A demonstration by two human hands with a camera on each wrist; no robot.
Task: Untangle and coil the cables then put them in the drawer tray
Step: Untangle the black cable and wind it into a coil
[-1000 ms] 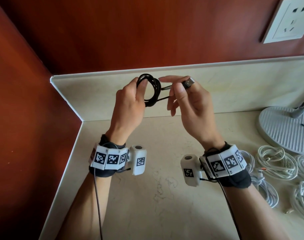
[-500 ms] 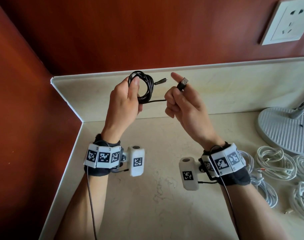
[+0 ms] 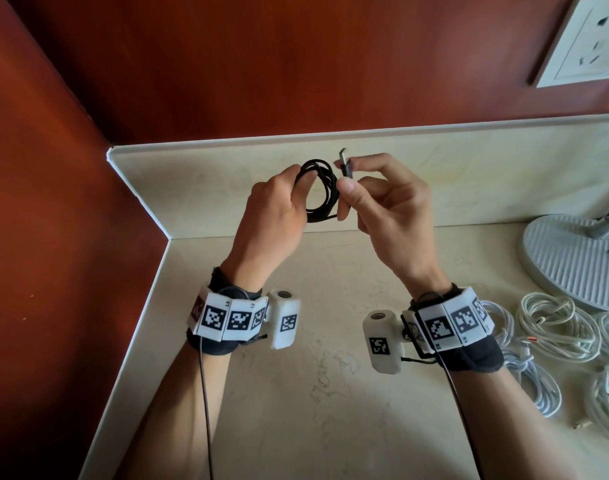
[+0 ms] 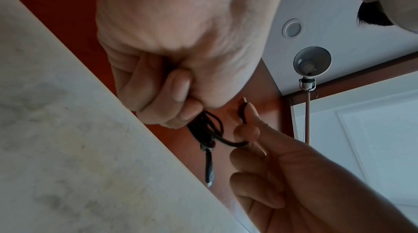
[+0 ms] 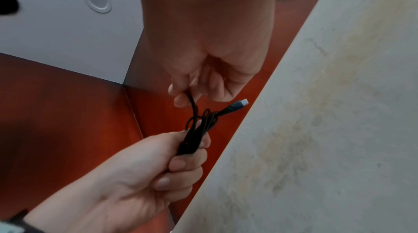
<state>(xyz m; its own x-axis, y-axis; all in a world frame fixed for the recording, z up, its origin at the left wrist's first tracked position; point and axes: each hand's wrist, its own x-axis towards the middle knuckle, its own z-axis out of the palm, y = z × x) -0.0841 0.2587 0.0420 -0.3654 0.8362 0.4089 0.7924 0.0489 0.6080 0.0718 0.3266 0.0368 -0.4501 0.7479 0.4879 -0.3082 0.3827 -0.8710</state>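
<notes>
- Left hand grips the coiled black cable, held above the worktop.
- Right hand pinches the cable's plug.
- White cables lie at the right.

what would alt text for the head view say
Two hands hold a coiled black cable above a pale counter: the left hand grips the coil, the right hand pinches its USB plug. White cables lie at right.
</notes>
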